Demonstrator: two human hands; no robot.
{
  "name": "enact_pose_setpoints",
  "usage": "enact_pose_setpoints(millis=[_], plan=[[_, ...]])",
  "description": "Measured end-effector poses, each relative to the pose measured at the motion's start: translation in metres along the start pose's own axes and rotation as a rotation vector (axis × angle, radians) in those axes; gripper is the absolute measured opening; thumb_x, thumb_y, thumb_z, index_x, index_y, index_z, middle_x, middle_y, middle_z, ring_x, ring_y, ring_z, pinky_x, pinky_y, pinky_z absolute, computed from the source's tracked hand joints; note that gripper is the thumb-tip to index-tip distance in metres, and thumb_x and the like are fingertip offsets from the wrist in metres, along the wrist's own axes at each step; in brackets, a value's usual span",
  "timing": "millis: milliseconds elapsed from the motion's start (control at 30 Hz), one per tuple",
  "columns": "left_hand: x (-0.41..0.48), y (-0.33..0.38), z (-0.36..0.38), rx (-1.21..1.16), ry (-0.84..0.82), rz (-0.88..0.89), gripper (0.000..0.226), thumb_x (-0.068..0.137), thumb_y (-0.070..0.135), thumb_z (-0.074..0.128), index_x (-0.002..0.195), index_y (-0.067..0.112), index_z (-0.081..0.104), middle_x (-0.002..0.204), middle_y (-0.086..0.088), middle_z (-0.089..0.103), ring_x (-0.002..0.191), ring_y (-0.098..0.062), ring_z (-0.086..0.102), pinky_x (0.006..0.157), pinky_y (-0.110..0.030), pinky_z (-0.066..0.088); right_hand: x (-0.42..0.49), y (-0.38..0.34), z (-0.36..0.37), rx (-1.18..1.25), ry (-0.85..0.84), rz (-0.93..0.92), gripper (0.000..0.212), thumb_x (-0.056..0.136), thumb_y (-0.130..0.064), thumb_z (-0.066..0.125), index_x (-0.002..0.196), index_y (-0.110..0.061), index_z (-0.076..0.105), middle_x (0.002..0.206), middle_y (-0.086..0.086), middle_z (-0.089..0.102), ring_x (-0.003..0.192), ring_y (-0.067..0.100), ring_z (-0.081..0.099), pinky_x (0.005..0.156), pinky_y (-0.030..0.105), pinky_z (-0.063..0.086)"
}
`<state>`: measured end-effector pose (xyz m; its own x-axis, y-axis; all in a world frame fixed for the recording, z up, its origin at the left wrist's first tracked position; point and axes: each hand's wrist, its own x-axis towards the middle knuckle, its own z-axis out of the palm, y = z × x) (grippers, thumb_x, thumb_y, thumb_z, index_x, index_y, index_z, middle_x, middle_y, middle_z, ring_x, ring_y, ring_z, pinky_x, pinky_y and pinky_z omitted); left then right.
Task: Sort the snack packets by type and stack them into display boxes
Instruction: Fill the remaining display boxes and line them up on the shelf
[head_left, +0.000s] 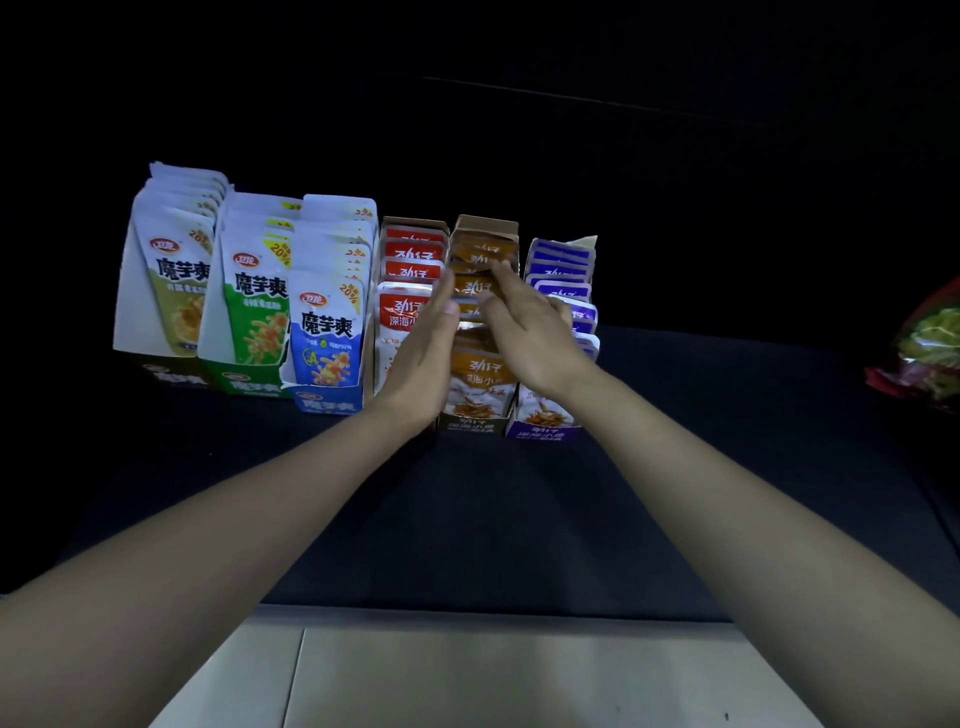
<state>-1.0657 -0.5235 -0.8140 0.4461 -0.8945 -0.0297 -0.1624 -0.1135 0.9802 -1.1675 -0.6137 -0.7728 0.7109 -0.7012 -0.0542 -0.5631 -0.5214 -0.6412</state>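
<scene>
Several display boxes stand in a row on a dark table (493, 519), each filled with upright snack packets. From the left come an olive box (166, 291), a green box (249, 312) and a blue box (327, 338), then a red box (410, 260), an orange box (480, 374) and a purple box (558, 265). My left hand (421, 358) is flat, fingers together, against the left side of the orange packets. My right hand (524, 327) rests on top of the orange packets with fingers spread, partly covering the purple ones. Neither hand grips a packet.
A plastic bag (930, 353) with green and red contents lies at the right edge. The table's front edge (493, 613) runs just below my forearms, with pale floor tiles (467, 675) beneath. The background is dark.
</scene>
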Motion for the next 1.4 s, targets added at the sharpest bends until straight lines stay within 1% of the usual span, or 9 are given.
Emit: enact_pose_setpoints(millis=[67,200,433,600,800,933,1167,1300,1400], plan=[[0.004,-0.003,-0.004,0.071,0.003,0.033,0.068,0.091,0.071,0.015,0.153,0.043,0.007,0.161,0.017,0.011,0.147,-0.002,0.012,0.12,-0.041,0.02,0.001,0.007,-0.003,-0.067,0.041,-0.051,0.053,0.106,-0.036,0.027,0.155,-0.02,0.015,0.163,0.0,0.012,0.149,0.014,0.011,0.116,0.032,0.002],[0.007,-0.001,-0.008,0.362,-0.019,0.076,0.059,0.099,0.056,0.009,0.154,0.035,0.002,0.161,0.016,-0.001,0.144,0.005,-0.006,0.117,-0.029,0.004,0.004,0.016,-0.003,-0.252,-0.042,-0.104,0.055,0.106,-0.039,0.023,0.155,-0.019,0.012,0.163,-0.001,0.01,0.149,0.009,0.008,0.119,0.036,-0.001],[0.007,-0.006,-0.012,0.57,-0.027,0.212,0.067,0.096,0.056,0.004,0.155,0.025,0.003,0.162,0.011,-0.007,0.146,0.001,-0.011,0.12,-0.027,-0.005,-0.007,0.021,-0.005,-0.403,0.034,-0.189,0.056,0.106,-0.039,0.022,0.155,-0.015,0.012,0.163,0.001,0.007,0.15,0.011,0.001,0.12,0.037,-0.006],[0.014,-0.007,-0.005,0.622,-0.102,0.143,0.067,0.094,0.048,0.008,0.155,0.021,0.001,0.162,0.007,-0.012,0.147,-0.002,-0.013,0.122,-0.032,-0.003,-0.014,0.021,-0.008,-0.572,-0.147,-0.125,0.055,0.105,-0.04,0.012,0.155,-0.017,0.013,0.163,-0.001,0.007,0.15,0.01,-0.004,0.12,0.039,-0.011],[0.002,-0.006,-0.013,0.682,0.001,0.278,0.064,0.097,0.045,0.009,0.155,0.018,0.006,0.163,0.005,-0.003,0.148,-0.004,-0.008,0.121,-0.027,-0.006,-0.024,0.013,-0.004,-0.493,0.002,-0.231,0.057,0.105,-0.038,0.019,0.156,-0.014,0.008,0.163,0.001,0.001,0.15,0.012,-0.004,0.119,0.034,-0.008],[-0.004,-0.009,-0.024,0.919,0.154,0.355,0.064,0.097,0.036,0.013,0.154,0.008,0.014,0.162,-0.007,0.006,0.15,-0.017,-0.004,0.121,-0.034,-0.008,-0.027,0.003,0.013,-0.561,-0.063,-0.229,0.057,0.105,-0.036,0.019,0.155,-0.013,0.006,0.164,0.004,0.0,0.151,0.016,-0.001,0.121,0.035,-0.005],[-0.008,-0.012,-0.025,1.223,0.02,0.188,0.081,0.087,0.046,-0.008,0.152,0.002,0.012,0.161,-0.015,0.007,0.15,-0.022,-0.003,0.12,-0.036,-0.014,-0.01,0.01,0.018,-0.618,-0.052,-0.201,0.055,0.105,-0.038,0.023,0.155,-0.013,0.017,0.162,0.003,0.018,0.15,0.017,0.012,0.12,0.038,0.003],[-0.016,0.004,-0.036,1.13,0.078,0.351,0.07,0.095,0.04,0.01,0.151,0.0,0.02,0.161,-0.013,0.015,0.15,-0.023,0.003,0.122,-0.038,-0.004,-0.012,0.006,0.011,-0.438,-0.024,-0.201,0.056,0.105,-0.039,0.024,0.155,-0.013,0.015,0.163,0.003,0.014,0.15,0.014,0.009,0.121,0.035,0.0],[-0.026,0.012,-0.057,1.119,0.18,0.456,0.062,0.098,0.031,0.022,0.152,0.0,0.018,0.161,-0.014,0.012,0.15,-0.025,0.003,0.122,-0.045,0.002,-0.011,-0.021,0.012,-0.237,0.073,-0.33,0.059,0.105,-0.037,0.027,0.155,-0.012,0.011,0.163,0.005,0.009,0.15,0.015,0.006,0.122,0.033,0.002]])
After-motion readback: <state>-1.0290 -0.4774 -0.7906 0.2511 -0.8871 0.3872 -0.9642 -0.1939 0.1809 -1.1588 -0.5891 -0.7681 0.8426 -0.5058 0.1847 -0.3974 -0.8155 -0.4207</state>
